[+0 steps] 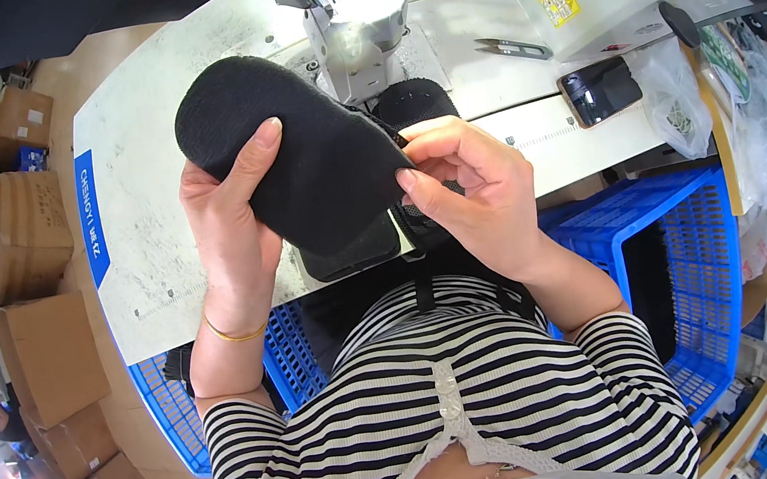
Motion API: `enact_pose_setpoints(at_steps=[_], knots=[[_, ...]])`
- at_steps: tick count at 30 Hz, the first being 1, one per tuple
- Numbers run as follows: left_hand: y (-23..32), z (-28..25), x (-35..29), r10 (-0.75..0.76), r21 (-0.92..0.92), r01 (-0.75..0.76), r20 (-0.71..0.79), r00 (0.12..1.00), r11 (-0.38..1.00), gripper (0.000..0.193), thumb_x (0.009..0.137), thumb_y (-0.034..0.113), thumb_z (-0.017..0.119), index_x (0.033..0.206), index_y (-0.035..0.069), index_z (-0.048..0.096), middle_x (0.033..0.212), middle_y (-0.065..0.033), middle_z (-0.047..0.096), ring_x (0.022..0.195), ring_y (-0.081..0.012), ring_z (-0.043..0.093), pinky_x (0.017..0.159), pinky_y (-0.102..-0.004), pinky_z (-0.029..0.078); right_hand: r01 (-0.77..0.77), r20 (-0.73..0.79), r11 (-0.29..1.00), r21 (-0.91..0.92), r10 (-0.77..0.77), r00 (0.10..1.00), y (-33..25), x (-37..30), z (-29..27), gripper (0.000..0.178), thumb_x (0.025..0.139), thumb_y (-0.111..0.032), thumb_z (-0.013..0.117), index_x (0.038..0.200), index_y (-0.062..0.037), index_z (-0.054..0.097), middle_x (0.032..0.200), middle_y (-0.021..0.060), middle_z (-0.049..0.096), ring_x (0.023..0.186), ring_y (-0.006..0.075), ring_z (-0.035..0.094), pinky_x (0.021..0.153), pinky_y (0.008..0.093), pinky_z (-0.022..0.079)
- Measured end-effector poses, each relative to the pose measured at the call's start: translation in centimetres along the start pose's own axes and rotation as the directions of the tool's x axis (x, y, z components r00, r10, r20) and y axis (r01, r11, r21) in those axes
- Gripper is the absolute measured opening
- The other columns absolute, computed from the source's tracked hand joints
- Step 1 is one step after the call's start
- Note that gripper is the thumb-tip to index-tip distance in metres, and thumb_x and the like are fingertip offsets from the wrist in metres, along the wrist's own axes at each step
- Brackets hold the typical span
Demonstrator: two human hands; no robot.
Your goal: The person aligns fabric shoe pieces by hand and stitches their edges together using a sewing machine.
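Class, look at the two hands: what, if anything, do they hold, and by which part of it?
A black pad. The left hand grips its left edge; the right hand pinches its right edge.

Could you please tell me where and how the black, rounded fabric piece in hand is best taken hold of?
Probably pinch the rounded far-left end of the black, rounded fabric piece from the far side: that end projects free, while the left hand grips the left edge and the right hand the right.

L grip (231,204) fingers mostly hidden behind blk pad (319,159); sewing mach. (361,45) cut off up top.
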State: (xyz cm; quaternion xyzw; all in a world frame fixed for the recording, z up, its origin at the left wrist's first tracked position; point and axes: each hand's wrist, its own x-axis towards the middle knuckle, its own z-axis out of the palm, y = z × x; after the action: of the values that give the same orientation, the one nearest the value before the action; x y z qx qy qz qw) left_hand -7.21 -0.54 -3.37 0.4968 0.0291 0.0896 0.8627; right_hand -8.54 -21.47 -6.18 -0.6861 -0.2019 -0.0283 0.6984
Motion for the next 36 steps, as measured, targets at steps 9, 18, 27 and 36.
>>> enact_pose_setpoints(at_steps=[9,18,27,36], knots=[[0.6,0.1,0.6,0.026,0.068,-0.025,-0.025,0.999,0.997,0.032,0.084,-0.006,0.070,0.115,-0.004,0.061,0.106,-0.0138,0.069,0.095,-0.0207,0.068,0.085,-0.0327,0.057,-0.127,0.008,0.991,0.043,0.127,0.992,0.0,0.8,0.2,0.015,0.088,0.002,0.067,0.101,0.0040,0.059,0.089,0.0091,0.068,0.080,0.0122,0.069,0.074,0.0242,0.057],[2.8,1.6,4.3,0.086,0.353,-0.102,0.061,0.994,0.930,0.034,0.082,-0.002,0.075,0.112,-0.006,0.061,0.103,-0.0113,0.069,0.090,-0.0168,0.067,0.082,-0.0288,0.055,-0.381,0.148,0.886,0.265,0.353,0.924,-1.7,4.1,-0.4,0.014,0.094,-0.008,0.061,0.099,0.0053,0.063,0.084,0.0126,0.071,0.070,0.0139,0.070,0.062,0.0231,0.055],[4.6,1.8,12.9,-0.075,0.597,-0.064,0.205,0.976,0.800,0.022,0.075,0.007,0.080,0.094,0.006,0.068,0.085,-0.0039,0.065,0.079,-0.0143,0.063,0.072,-0.0303,0.052,-0.261,0.132,0.910,0.321,0.230,0.964,-1.2,8.0,0.2,0.020,0.096,-0.011,0.052,0.089,0.0050,0.062,0.083,0.0190,0.073,0.059,0.0175,0.069,0.051,0.0232,0.053],[4.4,1.7,13.4,-0.052,0.641,-0.076,0.179,0.982,0.764,0.017,0.078,0.011,0.079,0.091,0.005,0.071,0.084,-0.0043,0.068,0.079,-0.0148,0.063,0.073,-0.0317,0.052,-0.232,0.097,0.895,0.382,0.210,0.973,-0.6,7.7,0.8,0.018,0.096,-0.010,0.053,0.091,0.0053,0.061,0.082,0.0175,0.073,0.059,0.0161,0.069,0.052,0.0236,0.054]])
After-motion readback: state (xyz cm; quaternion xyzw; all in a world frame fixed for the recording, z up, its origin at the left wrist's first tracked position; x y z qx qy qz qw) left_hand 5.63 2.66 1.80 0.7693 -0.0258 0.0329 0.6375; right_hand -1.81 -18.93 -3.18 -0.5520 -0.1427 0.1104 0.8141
